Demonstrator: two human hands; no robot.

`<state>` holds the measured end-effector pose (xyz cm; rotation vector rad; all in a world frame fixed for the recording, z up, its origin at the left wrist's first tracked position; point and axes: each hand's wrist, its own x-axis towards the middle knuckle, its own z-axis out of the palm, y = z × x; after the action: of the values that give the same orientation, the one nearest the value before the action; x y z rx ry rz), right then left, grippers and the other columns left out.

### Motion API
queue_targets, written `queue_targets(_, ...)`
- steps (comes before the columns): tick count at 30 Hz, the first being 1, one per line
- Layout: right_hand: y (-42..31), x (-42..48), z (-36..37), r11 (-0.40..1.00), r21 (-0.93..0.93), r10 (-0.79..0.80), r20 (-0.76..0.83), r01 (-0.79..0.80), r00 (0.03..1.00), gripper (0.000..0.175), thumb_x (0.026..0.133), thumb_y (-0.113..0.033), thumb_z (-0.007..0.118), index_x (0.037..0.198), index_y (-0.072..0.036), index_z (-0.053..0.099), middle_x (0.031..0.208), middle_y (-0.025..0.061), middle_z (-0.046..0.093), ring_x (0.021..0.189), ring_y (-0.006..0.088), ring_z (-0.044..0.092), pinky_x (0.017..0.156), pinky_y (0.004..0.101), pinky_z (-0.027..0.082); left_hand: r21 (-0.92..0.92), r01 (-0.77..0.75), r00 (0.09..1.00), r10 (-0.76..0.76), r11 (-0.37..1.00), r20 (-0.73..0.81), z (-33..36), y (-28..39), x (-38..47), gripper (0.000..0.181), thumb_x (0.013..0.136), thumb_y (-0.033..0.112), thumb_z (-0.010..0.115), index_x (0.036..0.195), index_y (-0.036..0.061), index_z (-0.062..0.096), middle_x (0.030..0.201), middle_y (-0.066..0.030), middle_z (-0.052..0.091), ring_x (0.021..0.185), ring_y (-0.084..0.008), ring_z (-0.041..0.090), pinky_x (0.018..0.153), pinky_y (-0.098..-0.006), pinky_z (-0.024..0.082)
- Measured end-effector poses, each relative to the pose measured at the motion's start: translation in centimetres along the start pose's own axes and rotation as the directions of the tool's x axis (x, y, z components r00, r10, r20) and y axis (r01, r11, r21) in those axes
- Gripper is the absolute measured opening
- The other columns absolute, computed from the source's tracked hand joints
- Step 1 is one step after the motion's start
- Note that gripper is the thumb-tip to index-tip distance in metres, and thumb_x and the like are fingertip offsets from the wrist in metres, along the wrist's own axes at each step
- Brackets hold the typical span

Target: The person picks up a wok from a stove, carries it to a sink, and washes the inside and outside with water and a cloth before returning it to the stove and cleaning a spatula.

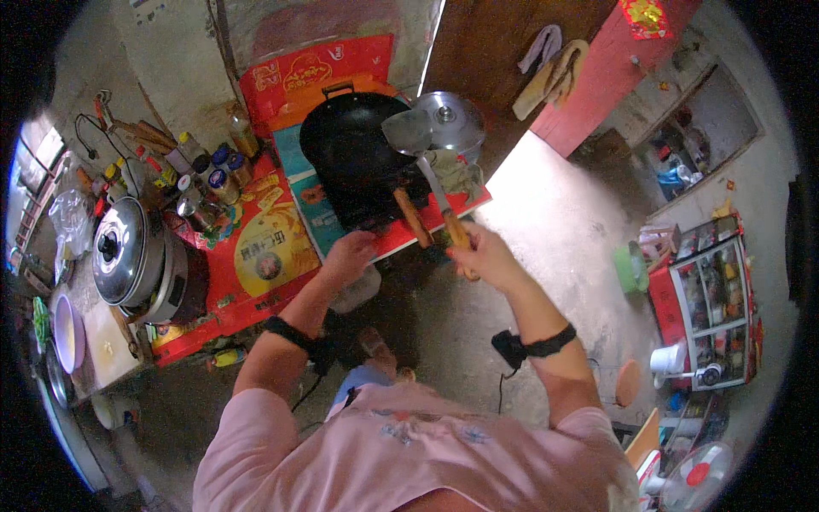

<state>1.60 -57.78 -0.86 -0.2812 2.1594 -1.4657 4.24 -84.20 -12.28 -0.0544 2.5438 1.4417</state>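
My right hand [481, 255] grips the wooden handle of a metal wok spatula [409, 131]. Its broad blade is raised at the right side of a black wok [349, 137], overlapping a shiny metal lid [457, 121] in the view. The wok's long wooden handle [413, 217] points toward me, just left of the spatula shaft. At the counter's front edge is my left hand [350, 256], below the wok; its fingertips are partly hidden, and whether they hold something is unclear. Beneath the lid lies a crumpled greyish cloth [455, 171].
Jars and bottles [221, 173] crowd the back left of the red-covered counter [217, 281]. A lidded electric cooker [150, 269] stands left of them, with a purple bowl [69, 333] beyond. A glass-fronted cabinet [713, 294] and pedestal fan [697, 473] are at right.
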Motion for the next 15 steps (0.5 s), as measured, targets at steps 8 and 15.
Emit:
queue_targets(8, -1.4, 10.6, -4.3, 0.995, 0.054, 0.070, 0.176, -0.081, 0.982, 0.035, 0.079, -0.010, 0.060, 0.111, 0.001, 0.054, 0.073, 0.0019, 0.056, 0.057, 0.0085, 0.052, 0.052, 0.0211, 0.042, -0.539, 0.265, 0.956, -0.145, 0.800, 0.255, 6.4, -1.5, 7.8, 0.068, 0.083, 0.038, 0.058, 0.132, -0.0010, 0.031, 0.124, -0.0164, 0.046, 0.112, -0.0283, 0.047, 0.088, -0.0409, 0.040)
queue_targets(15, -5.1, 19.6, -7.9, 0.942, -0.269, 0.258, 0.205, -0.199, 0.944, 0.055, 0.075, -0.008, 0.058, 0.126, 0.001, 0.042, 0.072, 0.0057, 0.056, 0.059, 0.0127, 0.053, 0.048, 0.0248, 0.044, -0.779, 0.313, 0.950, -0.188, 0.544, 0.250, 8.8, -0.5, 10.3, 0.036, 0.082, 0.031, 0.060, 0.112, 0.0151, 0.047, 0.095, -0.0014, 0.057, 0.089, -0.0179, 0.054, 0.075, -0.0413, 0.043)
